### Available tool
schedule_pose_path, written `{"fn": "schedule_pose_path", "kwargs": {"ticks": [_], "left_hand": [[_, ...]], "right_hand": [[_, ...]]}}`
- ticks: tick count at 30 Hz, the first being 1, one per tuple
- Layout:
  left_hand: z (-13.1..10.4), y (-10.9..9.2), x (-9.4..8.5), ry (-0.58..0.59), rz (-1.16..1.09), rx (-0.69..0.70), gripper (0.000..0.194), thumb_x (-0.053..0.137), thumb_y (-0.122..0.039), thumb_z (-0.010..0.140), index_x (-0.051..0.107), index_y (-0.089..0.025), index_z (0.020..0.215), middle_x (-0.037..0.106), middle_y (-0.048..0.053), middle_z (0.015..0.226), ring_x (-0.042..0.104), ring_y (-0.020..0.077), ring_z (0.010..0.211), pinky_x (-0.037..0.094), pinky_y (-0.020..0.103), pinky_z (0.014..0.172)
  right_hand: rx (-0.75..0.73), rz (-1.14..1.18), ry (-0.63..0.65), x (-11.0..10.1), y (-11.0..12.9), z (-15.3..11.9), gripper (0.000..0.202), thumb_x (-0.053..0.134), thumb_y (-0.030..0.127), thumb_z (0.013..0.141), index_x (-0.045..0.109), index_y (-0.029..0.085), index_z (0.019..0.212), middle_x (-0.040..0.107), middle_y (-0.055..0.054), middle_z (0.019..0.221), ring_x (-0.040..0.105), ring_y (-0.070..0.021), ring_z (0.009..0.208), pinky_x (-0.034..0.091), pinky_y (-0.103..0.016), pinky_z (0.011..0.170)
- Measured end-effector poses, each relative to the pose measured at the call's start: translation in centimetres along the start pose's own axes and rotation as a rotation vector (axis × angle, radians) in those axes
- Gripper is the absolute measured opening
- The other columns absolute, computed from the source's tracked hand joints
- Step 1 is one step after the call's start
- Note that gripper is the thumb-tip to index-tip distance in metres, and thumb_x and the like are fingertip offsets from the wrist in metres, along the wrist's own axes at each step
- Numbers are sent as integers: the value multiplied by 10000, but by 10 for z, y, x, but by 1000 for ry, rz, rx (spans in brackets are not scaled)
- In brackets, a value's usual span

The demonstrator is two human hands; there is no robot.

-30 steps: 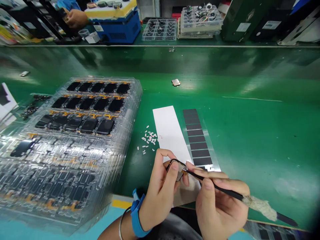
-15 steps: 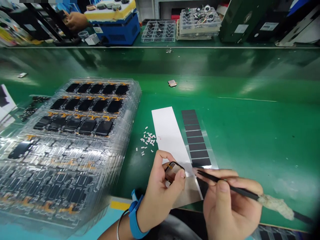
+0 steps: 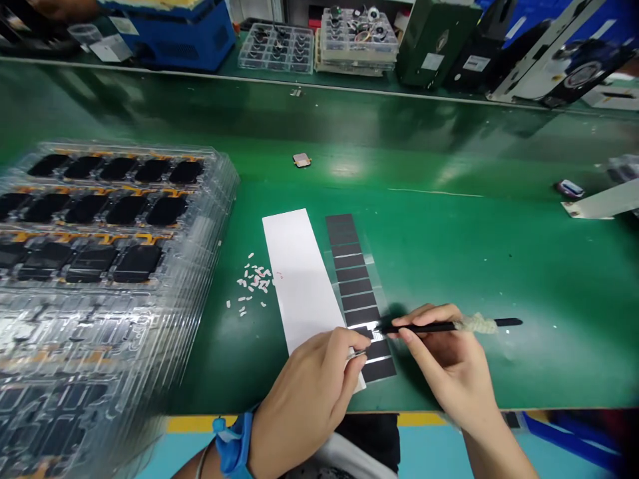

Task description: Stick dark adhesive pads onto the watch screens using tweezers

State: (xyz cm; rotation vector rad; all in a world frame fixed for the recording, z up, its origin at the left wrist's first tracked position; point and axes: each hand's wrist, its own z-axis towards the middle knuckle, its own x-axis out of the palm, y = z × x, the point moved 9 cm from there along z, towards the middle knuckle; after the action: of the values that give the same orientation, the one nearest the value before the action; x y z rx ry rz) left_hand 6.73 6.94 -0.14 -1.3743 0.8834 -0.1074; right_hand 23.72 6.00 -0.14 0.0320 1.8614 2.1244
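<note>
My left hand (image 3: 314, 382) is closed, thumb against fingertips, on a small screen module. Only the thin edge of the small screen module (image 3: 356, 354) shows; my fingers hide the rest. Black tweezers (image 3: 432, 327), with pale wrapping round the shaft, are pinched in my right hand (image 3: 452, 362). Their tips touch or hover just over a clear sheet of black rectangular stickers (image 3: 355, 286), near its lower end. The left fingertips are over the same sheet. A white paper strip (image 3: 299, 273) lies left of the stickers, partly under my left hand.
A stack of clear trays (image 3: 219, 193) with black screens fills the left side. Small white scraps (image 3: 257, 279) lie beside the paper. Another small module (image 3: 302, 159) rests further back. Boxes and a blue machine (image 3: 180, 40) stand on the back shelf.
My view has shifted right. My left hand has turned palm down and brought the screen module over the sticker sheet. My right hand has moved the tweezers' tips onto or close above that sheet.
</note>
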Motion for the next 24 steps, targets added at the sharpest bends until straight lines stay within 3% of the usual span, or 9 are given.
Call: {"fn": "schedule_pose_path", "kwargs": {"ticks": [7, 13, 16, 21, 24], "left_hand": [[2, 0, 2, -4, 43, 44, 99, 432, -197, 1019, 480, -242, 1093, 704, 66, 1127, 675, 238, 1009, 524, 353, 803], [3, 1, 4, 18, 15, 25, 100, 430, -210, 1026, 498, -243, 1091, 695, 55, 1138, 658, 229, 1043, 514, 350, 850], [2, 5, 4, 6, -7, -7, 87, 436, -223, 1021, 514, -236, 1058, 698, 58, 1073, 664, 224, 956, 511, 322, 783], [1, 14, -1, -60, -48, -64, 70, 487, -233, 996, 554, -225, 979, 675, 18, 830, 594, 152, 638, 437, 244, 578], [1, 14, -6, -109, -80, -68, 91, 529, -246, 984, 617, -236, 1005, 682, 5, 829, 581, 134, 631, 439, 224, 581]], "right_hand": [[3, -4, -91, -9, -2, -3, 99, 678, 191, 868, 589, 200, 911, 615, -26, 873, 717, -153, 817, 636, -247, 687], [67, -7, -120, -7, -9, -3, 119, 696, 223, 861, 590, 190, 903, 634, -20, 871, 719, -121, 704, 620, -215, 675], [85, 17, -127, -8, -8, -1, 135, 708, 232, 852, 585, 186, 882, 650, -21, 842, 722, -126, 679, 614, -208, 649], [100, 122, -119, -12, -9, 1, 145, 714, 194, 847, 575, 195, 886, 684, -6, 814, 717, -122, 636, 617, -222, 637], [87, 193, -130, -13, -5, -3, 122, 678, 148, 871, 574, 202, 905, 688, -1, 841, 718, -113, 661, 627, -228, 667]]}}
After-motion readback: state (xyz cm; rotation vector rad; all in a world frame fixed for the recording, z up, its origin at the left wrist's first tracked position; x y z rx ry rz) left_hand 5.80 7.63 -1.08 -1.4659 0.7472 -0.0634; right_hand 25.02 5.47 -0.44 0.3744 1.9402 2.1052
